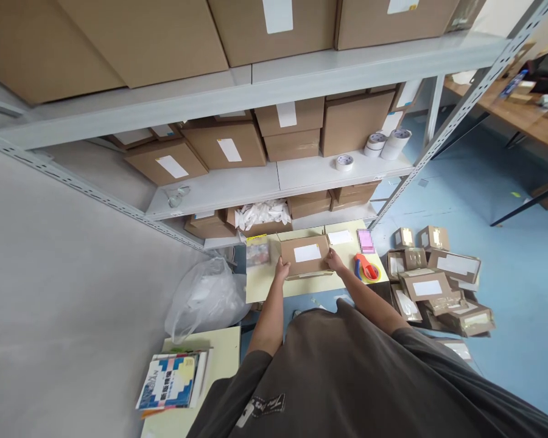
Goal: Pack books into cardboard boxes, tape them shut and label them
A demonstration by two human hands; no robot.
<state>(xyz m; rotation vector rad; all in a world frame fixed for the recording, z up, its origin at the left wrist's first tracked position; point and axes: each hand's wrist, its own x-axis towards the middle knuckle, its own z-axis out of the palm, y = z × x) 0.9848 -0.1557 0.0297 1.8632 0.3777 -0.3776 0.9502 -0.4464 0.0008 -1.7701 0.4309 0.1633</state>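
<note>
Clock positions run from the box (305, 255). At 8 o'clock, a plastic bag (205, 298) of white material sits beside the tables. At 7 o'clock, books (168, 380) are stacked on a small yellow table (223, 347). At 9 o'clock, a clear packet (258, 250) lies on a larger yellow table (260, 286), just beside the box.

The left hand (282, 269) grips the box's near left corner with bent fingers. The box sits on the larger table, with a white label on top. The right hand (334, 260) clasps its near right corner in the same way.

At 3 o'clock is a pink pad (366, 241), and at 4 o'clock a tape dispenser (366, 267). Farther out at 4 o'clock, a pile of parcels (433, 283) lies on the blue floor (520, 304). At 12 o'clock, a shelf (210, 188) holds cartons (223, 145) and tape rolls (388, 143).
</note>
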